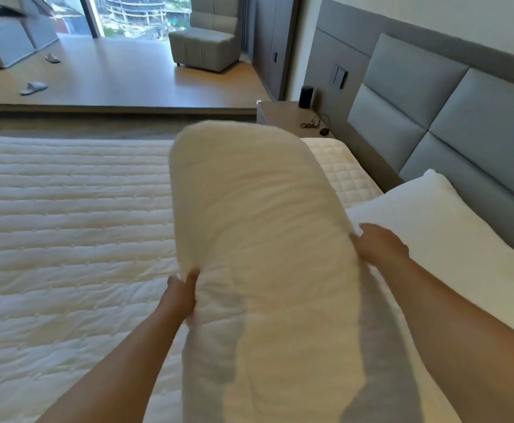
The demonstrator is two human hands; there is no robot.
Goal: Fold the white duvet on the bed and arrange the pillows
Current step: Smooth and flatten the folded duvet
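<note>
I hold a long cream pillow [258,227] lengthwise above the bed, blurred by motion. My left hand [181,293] pinches its left edge, and my right hand [377,244] presses against its right side. A second white pillow [441,236] lies flat by the grey padded headboard [450,108], just right of my right hand. The bed [60,227] under both is covered by a white quilted surface with long horizontal stitch lines. No folded duvet can be made out.
A bedside table [283,112] beyond the bed carries a black cylinder [306,96] and a tangle of cable. Farther off stand a grey armchair [206,47], a grey sofa [2,41] and two slippers [34,87] on the wooden floor.
</note>
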